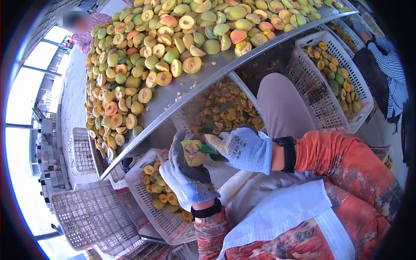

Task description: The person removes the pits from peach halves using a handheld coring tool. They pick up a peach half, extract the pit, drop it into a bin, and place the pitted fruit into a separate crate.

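My left hand [187,167], in a blue and grey glove, holds a halved yellow-green fruit [193,153] with its cut face and brown centre turned up. My right hand [243,149], in a similar glove, is closed on a tool with a green handle [208,149]. The tool's thin metal tip touches the centre of the fruit. Beneath both hands lies a crate of fruit scraps [229,108]. Many halved fruits [164,60] cover the metal table [221,65] beyond.
A white crate of halved fruits [167,216] stands at lower left, near empty stacked crates [93,216]. Another fruit-filled crate [364,102] is at right, beside a person's checkered sleeve [392,69]. A second person [82,32] is at upper left. The table's metal edge [173,108] runs diagonally.
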Motion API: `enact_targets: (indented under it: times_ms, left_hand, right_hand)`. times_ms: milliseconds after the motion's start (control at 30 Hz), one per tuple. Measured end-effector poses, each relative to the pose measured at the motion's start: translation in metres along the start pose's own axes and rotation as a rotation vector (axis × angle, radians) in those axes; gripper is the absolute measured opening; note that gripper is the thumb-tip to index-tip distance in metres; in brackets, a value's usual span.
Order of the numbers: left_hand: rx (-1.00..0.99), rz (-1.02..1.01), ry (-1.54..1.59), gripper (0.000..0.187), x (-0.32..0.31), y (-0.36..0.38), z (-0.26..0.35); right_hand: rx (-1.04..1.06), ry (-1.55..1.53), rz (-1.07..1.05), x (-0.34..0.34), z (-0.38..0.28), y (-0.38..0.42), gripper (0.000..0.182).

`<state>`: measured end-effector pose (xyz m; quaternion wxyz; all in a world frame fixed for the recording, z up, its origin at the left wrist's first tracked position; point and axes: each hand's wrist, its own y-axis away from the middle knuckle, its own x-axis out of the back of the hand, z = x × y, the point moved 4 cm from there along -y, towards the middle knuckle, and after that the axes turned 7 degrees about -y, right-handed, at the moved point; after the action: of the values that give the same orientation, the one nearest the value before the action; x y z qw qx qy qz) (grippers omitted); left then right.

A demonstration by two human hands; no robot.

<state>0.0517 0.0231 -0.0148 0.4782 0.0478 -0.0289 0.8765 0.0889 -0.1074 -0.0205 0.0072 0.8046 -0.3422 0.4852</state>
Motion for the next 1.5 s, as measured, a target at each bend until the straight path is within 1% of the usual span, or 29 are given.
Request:
enact_targets:
  times_ms: [33, 67, 100, 133, 200, 267, 333, 367, 433, 500, 533, 567, 600, 667, 800, 900, 933, 1000, 1033, 1100, 1133, 1167, 1200, 1300, 1333, 1400, 1433, 1467, 1500]
  left_hand:
    - [0.133, 0.009, 0.217, 0.041, -0.006, 0.002, 0.005]
    - [0.140, 0.003, 0.213, 0.041, -0.008, 0.004, 0.004]
    - [0.106, 0.036, 0.260, 0.041, -0.009, 0.005, 0.004]
    - [0.071, 0.070, 0.307, 0.042, -0.009, 0.007, 0.005]
    - [0.064, 0.102, 0.324, 0.041, -0.013, 0.012, 0.013]
    - [0.060, 0.142, 0.351, 0.041, -0.011, 0.012, 0.012]
    - [0.060, -0.002, 0.260, 0.042, -0.005, 0.004, 0.009]
    - [0.160, -0.037, 0.127, 0.042, -0.003, 0.003, 0.007]
    - [0.198, -0.061, 0.162, 0.041, 0.007, 0.000, -0.004]
    - [0.242, -0.087, 0.197, 0.039, 0.013, 0.003, -0.013]
    - [0.135, -0.072, 0.188, 0.038, 0.016, 0.003, -0.009]
    - [0.030, -0.057, 0.177, 0.038, 0.018, 0.003, -0.004]
    - [0.034, -0.052, 0.174, 0.038, 0.019, 0.004, 0.000]
    - [-0.203, -0.013, -0.186, 0.040, 0.016, 0.003, 0.019]
    - [-0.063, 0.054, 0.021, 0.036, 0.017, -0.008, 0.015]
    - [-0.057, -0.014, -0.021, 0.037, 0.017, -0.014, 0.008]
    - [0.033, -0.015, 0.128, 0.037, 0.016, -0.015, 0.003]
    - [0.132, -0.017, 0.274, 0.038, 0.013, -0.014, -0.007]
    - [0.184, 0.023, 0.284, 0.038, 0.013, -0.014, -0.013]
    - [0.233, 0.052, 0.304, 0.039, 0.004, -0.018, -0.016]
    - [0.098, 0.066, 0.153, 0.038, 0.004, -0.016, -0.008]
    - [-0.045, 0.082, 0.005, 0.038, 0.003, -0.016, -0.001]
    - [-0.042, 0.084, 0.000, 0.038, 0.003, -0.015, 0.000]
    - [-0.094, 0.034, -0.031, 0.037, 0.001, -0.018, 0.000]
    - [-0.004, 0.021, 0.006, 0.037, 0.003, -0.021, -0.009]
    - [0.083, 0.000, 0.043, 0.036, 0.003, -0.025, -0.014]
    - [0.161, -0.036, 0.217, 0.036, 0.000, -0.025, -0.015]
    - [0.242, -0.068, 0.391, 0.035, -0.004, -0.025, -0.016]
    - [0.223, -0.028, 0.359, 0.037, -0.005, -0.028, -0.016]
  right_hand:
    - [-0.032, 0.076, -0.041, -0.008, -0.002, 0.003, 0.046]
    - [-0.067, 0.150, -0.081, -0.013, -0.002, 0.005, 0.047]
    - [-0.225, 0.057, -0.301, -0.009, -0.005, 0.003, 0.043]
    - [-0.231, 0.053, -0.300, 0.001, -0.010, 0.002, 0.043]
    - [-0.220, -0.279, -0.235, 0.013, -0.017, 0.000, 0.041]
    - [-0.246, -0.349, -0.244, 0.010, -0.018, 0.001, 0.040]
    - [-0.260, -0.422, -0.263, 0.011, -0.018, 0.002, 0.039]
    - [-0.228, -0.326, -0.333, 0.014, -0.017, 0.001, 0.038]
    - [-0.191, -0.231, -0.401, 0.013, -0.014, 0.001, 0.038]
    - [-0.178, -0.441, -0.347, 0.006, -0.012, 0.002, 0.038]
    - [-0.174, -0.441, -0.352, 0.014, -0.014, -0.003, 0.038]
    - [-0.376, -0.691, -0.523, 0.020, -0.016, -0.006, 0.034]
    - [-0.583, -0.940, -0.694, 0.021, -0.020, -0.004, 0.029]
    - [-0.562, -0.926, -0.694, 0.021, -0.022, -0.009, 0.024]
    - [-0.478, -0.974, -0.659, -0.004, -0.015, -0.008, 0.015]
    - [-0.585, -1.041, -0.725, -0.017, -0.013, -0.007, 0.016]
    - [-0.590, -1.045, -0.724, -0.029, -0.009, -0.003, 0.016]
    - [0.024, -0.300, -0.268, -0.034, -0.007, -0.005, 0.016]
    - [0.021, -0.306, -0.265, -0.030, -0.009, -0.008, 0.016]
    - [-0.376, -0.805, -0.355, -0.020, -0.001, -0.016, 0.014]
    - [-0.385, -0.812, -0.358, -0.007, -0.003, -0.019, 0.014]
    - [-0.551, -0.992, -0.537, 0.006, -0.005, -0.023, 0.014]
    - [-0.718, -1.169, -0.718, 0.009, -0.007, -0.022, 0.015]
    - [-0.697, -1.154, -0.736, 0.004, -0.001, -0.024, 0.017]
    - [-0.703, -1.159, -0.730, -0.007, 0.004, -0.022, 0.017]
    - [-0.480, -1.085, -0.650, -0.022, 0.009, -0.027, 0.020]
    - [-0.487, -1.082, -0.642, -0.017, 0.015, -0.026, 0.020]
    - [-0.598, -1.316, -0.740, -0.013, 0.019, -0.021, 0.021]
    - [-0.703, -1.548, -0.835, -0.007, 0.019, -0.019, 0.022]
